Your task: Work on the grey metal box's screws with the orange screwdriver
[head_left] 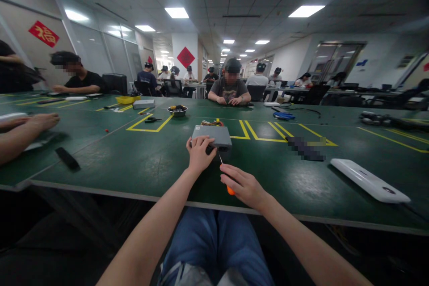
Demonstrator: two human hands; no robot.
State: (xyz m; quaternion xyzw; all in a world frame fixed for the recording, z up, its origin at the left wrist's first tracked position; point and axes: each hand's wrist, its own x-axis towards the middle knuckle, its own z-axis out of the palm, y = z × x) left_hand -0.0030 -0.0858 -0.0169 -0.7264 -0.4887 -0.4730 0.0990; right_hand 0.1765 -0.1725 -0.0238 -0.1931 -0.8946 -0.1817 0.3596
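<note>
A grey metal box [219,134] with a socket in its near face and coloured wires [212,123] behind it rests on the green table. My left hand [200,154] is wrapped over its left front part, fingers on the top. My right hand [243,185] holds a screwdriver [230,190] with an orange handle. The thin shaft points up and left, its tip by the near face of the box, close to my left fingers. Exactly what the tip touches is too small to tell.
A metal bowl [177,110] with dark items stands behind left, near a black tool [152,119]. At right lie a white device [368,180], a dark pixelated item [305,148] and blue cable [283,115]. Another person's arm [23,134] reaches in at left, near a black object [67,158].
</note>
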